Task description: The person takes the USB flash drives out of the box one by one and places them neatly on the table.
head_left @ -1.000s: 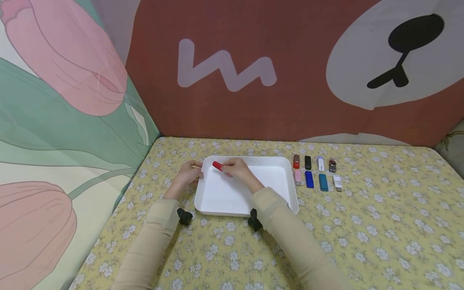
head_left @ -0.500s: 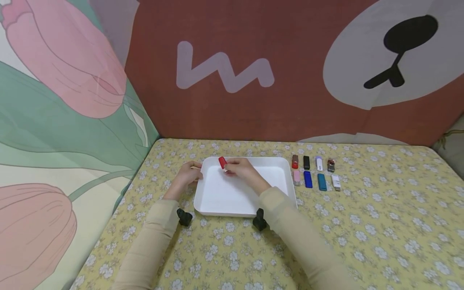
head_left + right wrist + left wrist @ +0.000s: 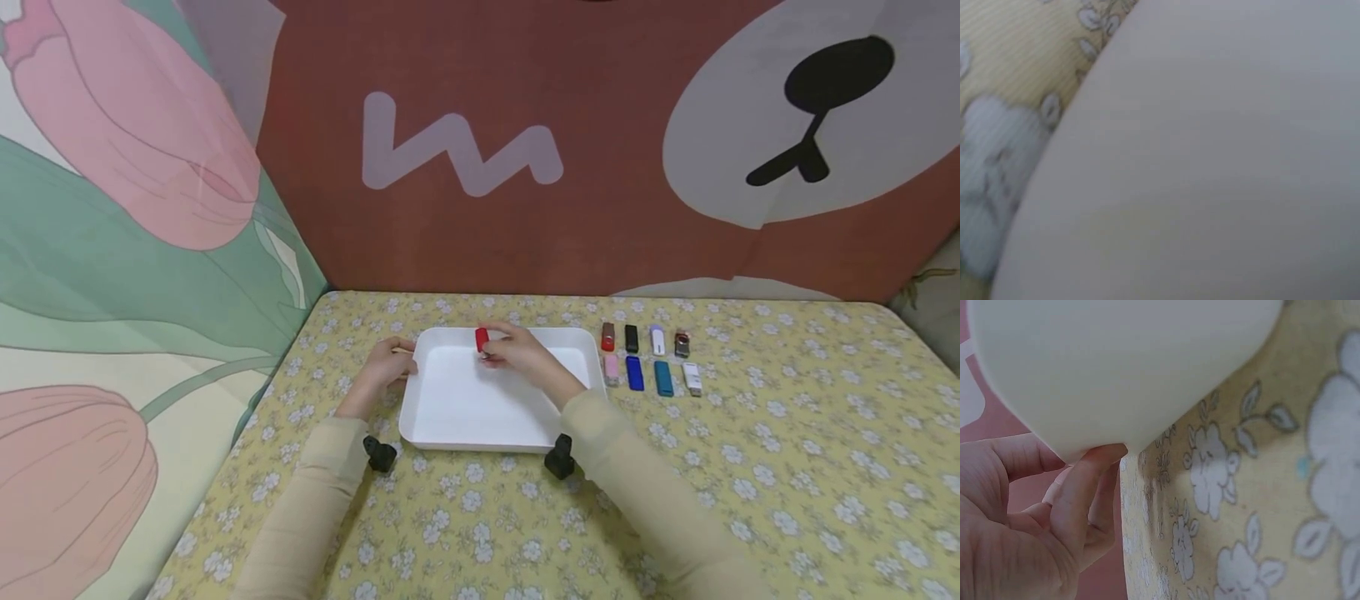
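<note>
In the head view, my right hand point(image 3: 521, 354) pinches a red USB flash drive point(image 3: 482, 339) above the far part of a shallow white tray point(image 3: 457, 408). The drive stands nearly upright, its lower end partly hidden by the fingertips. At the tray's left side, my left hand point(image 3: 385, 367) holds the edge. The left wrist view shows that hand point(image 3: 1041, 519) gripping the tray's corner point(image 3: 1116, 375) between thumb and fingers. Only the tray point(image 3: 1197, 150) and some tablecloth appear in the right wrist view; the right hand is out of it.
Right of the tray lie several USB drives in two rows, among them a pink one point(image 3: 611, 370), a blue one point(image 3: 635, 373), a teal one point(image 3: 663, 378) and a black one point(image 3: 632, 338). A floral cloth point(image 3: 787, 450) covers the table. A printed backdrop point(image 3: 465, 242) rises behind it.
My right hand has moved to the right over the tray with the red drive, which has turned from slanting to nearly upright. The left hand stays at the tray's edge.
</note>
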The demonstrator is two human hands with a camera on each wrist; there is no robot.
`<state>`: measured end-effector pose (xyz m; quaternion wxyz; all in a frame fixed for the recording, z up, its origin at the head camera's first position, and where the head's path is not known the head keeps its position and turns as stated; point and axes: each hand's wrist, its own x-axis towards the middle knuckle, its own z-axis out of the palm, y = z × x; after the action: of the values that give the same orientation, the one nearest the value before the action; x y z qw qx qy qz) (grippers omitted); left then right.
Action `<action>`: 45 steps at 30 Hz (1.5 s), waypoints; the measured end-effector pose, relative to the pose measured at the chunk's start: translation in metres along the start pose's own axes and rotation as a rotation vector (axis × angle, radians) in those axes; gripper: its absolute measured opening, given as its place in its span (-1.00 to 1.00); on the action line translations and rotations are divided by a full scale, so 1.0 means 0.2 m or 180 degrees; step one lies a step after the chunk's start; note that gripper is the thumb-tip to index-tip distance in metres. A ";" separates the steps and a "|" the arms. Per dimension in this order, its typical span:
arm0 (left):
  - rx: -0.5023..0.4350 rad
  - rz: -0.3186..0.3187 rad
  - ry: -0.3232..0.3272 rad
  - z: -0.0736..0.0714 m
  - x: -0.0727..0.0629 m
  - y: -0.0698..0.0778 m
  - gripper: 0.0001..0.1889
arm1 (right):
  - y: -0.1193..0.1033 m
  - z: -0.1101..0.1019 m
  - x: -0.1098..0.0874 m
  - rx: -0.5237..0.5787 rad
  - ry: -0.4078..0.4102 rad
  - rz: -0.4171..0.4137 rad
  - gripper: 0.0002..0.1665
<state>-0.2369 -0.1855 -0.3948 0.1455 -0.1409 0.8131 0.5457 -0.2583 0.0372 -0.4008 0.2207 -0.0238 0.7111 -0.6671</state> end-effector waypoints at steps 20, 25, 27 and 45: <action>0.0009 0.0223 -0.0002 -0.05 -0.01 -0.06 -0.51 | -0.03 -0.27 -0.13 0.0092 -0.0134 -0.0049 -0.33; -0.0012 0.0227 0.0024 -0.07 -0.02 -0.06 -0.49 | -0.03 -0.35 -0.17 0.0106 -0.0060 -0.0083 -0.33; -0.0006 0.0238 0.0037 -0.07 -0.02 -0.06 -0.49 | -0.03 -0.38 -0.18 0.0109 -0.0061 -0.0053 -0.32; -0.0089 0.0308 0.0190 -0.12 -0.01 -0.06 -0.50 | 0.01 -0.61 -0.32 -0.0302 -0.0075 -0.0028 -0.27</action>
<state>-0.2329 -0.2115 -0.3959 0.0926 -0.1196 0.8153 0.5590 -0.2422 0.1728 -0.3840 0.2247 -0.0451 0.7392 -0.6333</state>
